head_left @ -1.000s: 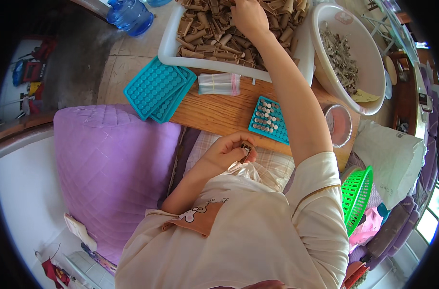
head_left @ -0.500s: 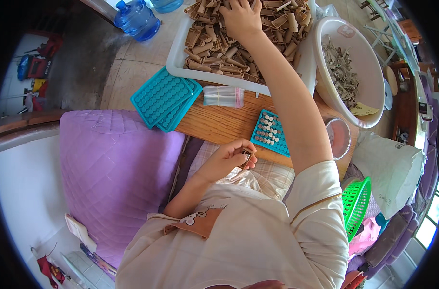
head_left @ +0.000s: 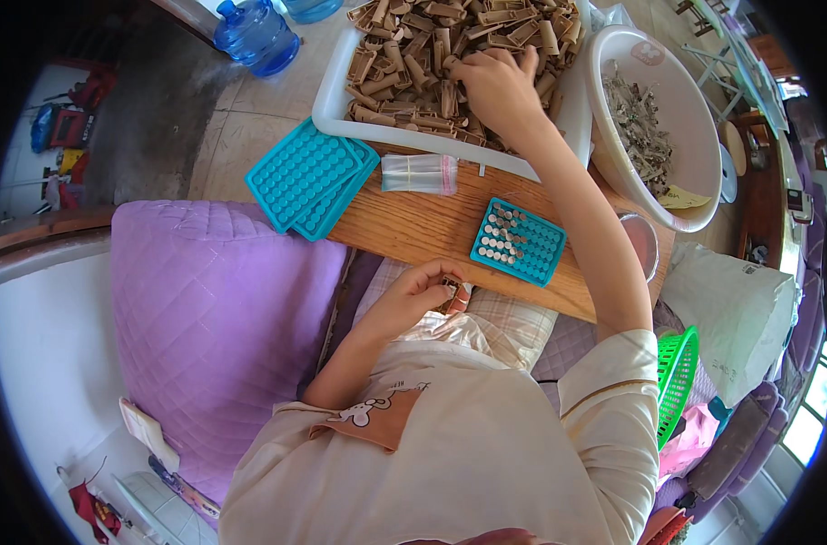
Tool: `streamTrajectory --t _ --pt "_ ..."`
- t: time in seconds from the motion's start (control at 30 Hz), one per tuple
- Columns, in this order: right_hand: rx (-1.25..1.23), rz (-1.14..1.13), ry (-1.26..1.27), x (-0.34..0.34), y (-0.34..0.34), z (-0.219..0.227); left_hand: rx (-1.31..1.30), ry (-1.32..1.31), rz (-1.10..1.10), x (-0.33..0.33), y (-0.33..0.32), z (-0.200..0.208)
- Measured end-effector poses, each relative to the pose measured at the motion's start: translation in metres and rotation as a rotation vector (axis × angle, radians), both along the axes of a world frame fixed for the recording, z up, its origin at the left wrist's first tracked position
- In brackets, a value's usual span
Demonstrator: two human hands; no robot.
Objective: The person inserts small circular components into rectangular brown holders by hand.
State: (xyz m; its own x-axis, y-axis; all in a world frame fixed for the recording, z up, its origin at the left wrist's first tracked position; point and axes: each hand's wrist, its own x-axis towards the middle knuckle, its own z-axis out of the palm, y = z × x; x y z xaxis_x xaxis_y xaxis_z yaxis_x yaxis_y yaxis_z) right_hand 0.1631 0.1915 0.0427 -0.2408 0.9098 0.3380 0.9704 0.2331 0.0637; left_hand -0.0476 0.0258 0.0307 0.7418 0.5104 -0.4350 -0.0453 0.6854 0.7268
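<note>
My left hand (head_left: 421,292) is closed around a small brown casing (head_left: 450,292) just past the near edge of the wooden table. A pale spot shows inside this casing. My right hand (head_left: 502,91) is over the white bin (head_left: 334,84), its fingers bent down among many brown half-round plastic pieces (head_left: 413,68). It seems to pinch one of them at the fingertips, though the palm side is hidden. Between my forearms lies a teal tray (head_left: 542,247) of round pockets, with small silvery round discs (head_left: 500,238) in its left part.
Stacked empty teal trays (head_left: 306,173) overhang the table's left edge. Banded clear plastic bags (head_left: 419,174) lie beside them. A white basin (head_left: 604,100) of thin metal parts stands at right, near a clear round container (head_left: 640,243) and a green basket (head_left: 675,381).
My right hand has come nearer and to the right within the bin. Its forearm has shifted right, uncovering the disc tray. My left hand has moved slightly left, still holding the casing.
</note>
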Motion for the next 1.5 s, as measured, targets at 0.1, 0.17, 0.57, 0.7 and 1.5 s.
streamTrajectory --t 0.1,0.17,0.57,0.7,1.5 --pt "0.163 0.06 0.301 0.016 -0.034 0.016 -0.004 0.024 0.006 0.001 -0.001 0.001" --pt "0.141 0.046 0.485 0.025 -0.058 0.025 -0.022 0.024 0.082 0.006 -0.003 0.007" --pt "-0.413 0.043 2.382 0.019 -0.191 0.046 -0.041 -0.333 0.517 0.053 0.006 0.032" --pt "-0.237 -0.082 2.168 -0.011 -0.215 0.046 0.084 -0.394 0.535 0.057 0.003 0.041" --pt "0.021 -0.341 1.626 -0.049 -0.235 0.043 0.299 -0.272 0.472 0.069 -0.019 0.043"
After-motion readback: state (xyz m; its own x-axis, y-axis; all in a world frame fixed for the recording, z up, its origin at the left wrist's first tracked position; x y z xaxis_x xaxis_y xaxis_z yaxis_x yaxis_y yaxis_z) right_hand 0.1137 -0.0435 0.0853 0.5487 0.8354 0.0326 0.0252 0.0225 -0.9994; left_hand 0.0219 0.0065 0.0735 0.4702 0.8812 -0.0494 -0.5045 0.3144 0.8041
